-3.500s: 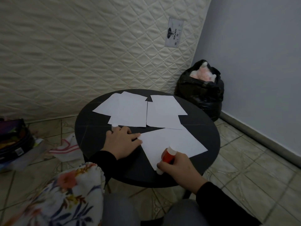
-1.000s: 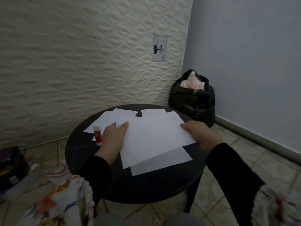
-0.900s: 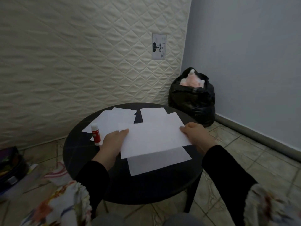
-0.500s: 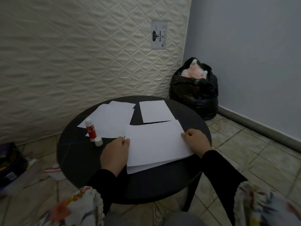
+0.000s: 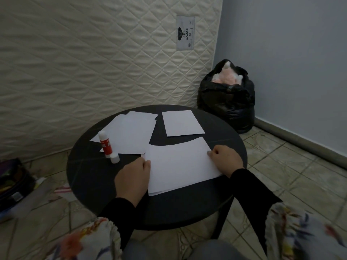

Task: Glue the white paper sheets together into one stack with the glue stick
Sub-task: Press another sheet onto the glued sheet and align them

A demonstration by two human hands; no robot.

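Top sheet (image 5: pixel 180 166): white paper lying flat on the near middle of the counter, laid over another sheet whose edge (image 5: pixel 187 190) peeks out along its near side.
Left hand (image 5: pixel 133 179): rests palm down at the left edge of the top sheet, fingers (image 5: pixel 146 164) curled in and touching the paper's edge; it presses rather than grips.
Right hand (image 5: pixel 225 160): sits on the right edge of the same sheet, fingers (image 5: pixel 212 152) bent with the tips on the paper near its far right corner; nothing is clasped in it.
Glue stick (image 5: pixel 105 145): red and white tube standing upright at the left of the counter, on the near corner of the loose sheets.
Cap (image 5: pixel 114 158): small white cap standing just beside the glue stick on its near side.
Loose sheets (image 5: pixel 129 134): a few overlapping white papers at the far left, touching the far left corner of the top sheet.
Single sheet (image 5: pixel 182 122): lies alone at the far side, apart from the stack.
Counter (image 5: pixel 90 177): round, dark, on a tiled floor (image 5: pixel 293 175).
Mattress (image 5: pixel 84 59): quilted, cream, upright behind the counter.
Black bag (image 5: pixel 227 98): stuffed, in the corner by the blue wall (image 5: pixel 291 53).
Sleeves (image 5: pixel 247 188): black.
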